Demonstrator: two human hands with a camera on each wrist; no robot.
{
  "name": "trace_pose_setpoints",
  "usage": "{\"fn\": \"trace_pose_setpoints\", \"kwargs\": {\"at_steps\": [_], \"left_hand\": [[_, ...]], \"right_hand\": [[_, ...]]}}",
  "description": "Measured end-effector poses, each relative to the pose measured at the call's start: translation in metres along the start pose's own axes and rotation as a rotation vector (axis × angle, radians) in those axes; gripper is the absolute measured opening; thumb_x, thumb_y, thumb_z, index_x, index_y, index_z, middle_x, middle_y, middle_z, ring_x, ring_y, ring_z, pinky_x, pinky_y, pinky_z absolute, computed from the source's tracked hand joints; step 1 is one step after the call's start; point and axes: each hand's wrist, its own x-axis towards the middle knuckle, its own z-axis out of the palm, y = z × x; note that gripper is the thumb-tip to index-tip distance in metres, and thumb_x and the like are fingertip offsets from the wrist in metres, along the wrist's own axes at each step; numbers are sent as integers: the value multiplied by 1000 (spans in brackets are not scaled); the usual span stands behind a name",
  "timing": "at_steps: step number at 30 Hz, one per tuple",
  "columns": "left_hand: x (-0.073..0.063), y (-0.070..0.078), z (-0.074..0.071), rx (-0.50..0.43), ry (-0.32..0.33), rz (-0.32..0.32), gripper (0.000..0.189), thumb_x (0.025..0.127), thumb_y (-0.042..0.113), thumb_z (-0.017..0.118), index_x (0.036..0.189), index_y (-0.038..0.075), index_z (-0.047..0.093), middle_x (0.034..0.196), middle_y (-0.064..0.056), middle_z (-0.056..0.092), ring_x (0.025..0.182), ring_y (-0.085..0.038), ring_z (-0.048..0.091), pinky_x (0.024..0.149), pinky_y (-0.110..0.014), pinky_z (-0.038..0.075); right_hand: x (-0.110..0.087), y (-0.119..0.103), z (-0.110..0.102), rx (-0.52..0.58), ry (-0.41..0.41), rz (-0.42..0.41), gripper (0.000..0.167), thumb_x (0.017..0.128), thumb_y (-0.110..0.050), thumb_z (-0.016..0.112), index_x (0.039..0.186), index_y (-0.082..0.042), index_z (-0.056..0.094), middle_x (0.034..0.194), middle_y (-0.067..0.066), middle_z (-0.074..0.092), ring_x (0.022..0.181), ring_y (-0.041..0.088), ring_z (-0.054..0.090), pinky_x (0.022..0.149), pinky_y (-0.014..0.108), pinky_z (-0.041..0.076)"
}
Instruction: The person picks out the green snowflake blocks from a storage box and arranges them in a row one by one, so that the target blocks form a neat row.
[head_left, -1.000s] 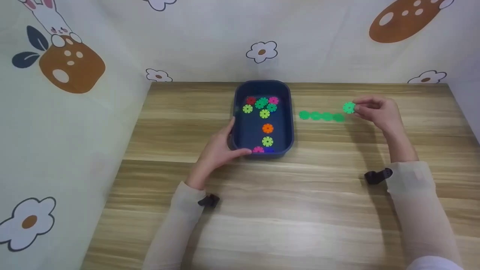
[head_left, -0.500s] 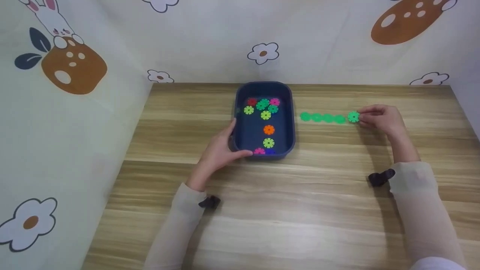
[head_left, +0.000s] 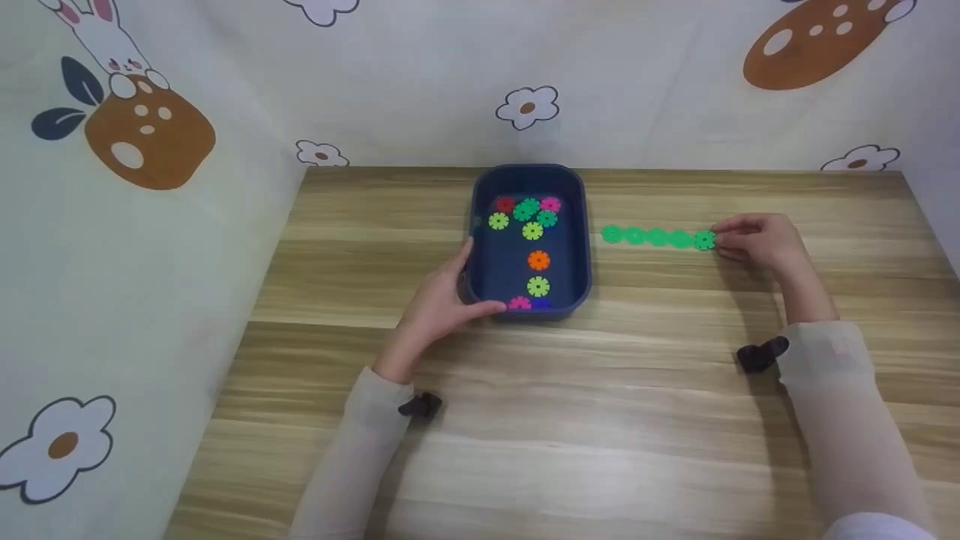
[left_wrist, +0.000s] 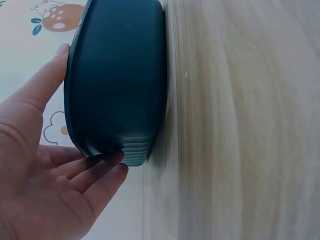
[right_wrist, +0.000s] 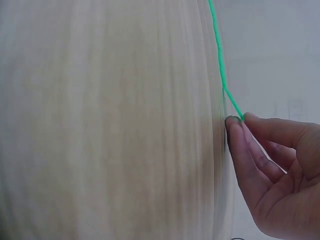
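In the head view, my left hand (head_left: 437, 300) holds the near left corner of a dark blue plastic bin (head_left: 491, 259). Its thumb lies at the near rim and the other fingers at the left side; the left wrist view shows fingertips against the bin's outer wall (left_wrist: 117, 75). My right hand (head_left: 765, 240) pinches the edge of a bright green notched disc (head_left: 704, 240) between thumb and fingers. That disc meets the right end of a row of green discs (head_left: 658, 237) on the table. Seen edge-on in the right wrist view, the pinched disc (right_wrist: 233, 103) tilts up from the row.
Inside the bin lie several loose notched discs, among them an orange disc (head_left: 538, 260), a red disc (head_left: 505, 204) and a yellow-green disc (head_left: 538, 286). A patterned cloth wall (head_left: 420, 90) rises behind the wooden table (head_left: 570, 405) and along its left side.
My right hand has brought its green disc down towards the table, then slightly left against the end of the row. My left hand has stayed on the bin.
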Motion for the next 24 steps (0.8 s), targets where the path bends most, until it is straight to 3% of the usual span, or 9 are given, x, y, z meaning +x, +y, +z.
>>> {"fn": "trace_pose_setpoints", "kwargs": {"at_steps": [6,14,24], "left_hand": [[0,0,0,-10,4,-2,113,76,52,82,161,20,15,166,-8,25,151,-28,31,124,-47,29],[-1,0,-1,-13,-3,-4,113,77,53,82,161,21,14,167,-7,23,151,-27,30,124,-47,28],[0,0,0,11,0,6,113,76,53,82,161,19,16,165,-11,27,150,-29,32,123,-47,29]], "right_hand": [[-4,-3,-1,-53,18,-19,36,97,-12,64,126,8,60,79,-27,67,78,-10,65,75,15,59],[-10,-10,-4,48,40,-13,24,95,-13,67,117,-2,66,76,-24,70,76,-6,68,73,18,60],[-15,-25,4,70,85,-90,22,94,-16,69,112,-4,69,78,-24,70,76,-5,69,73,16,59]]}}
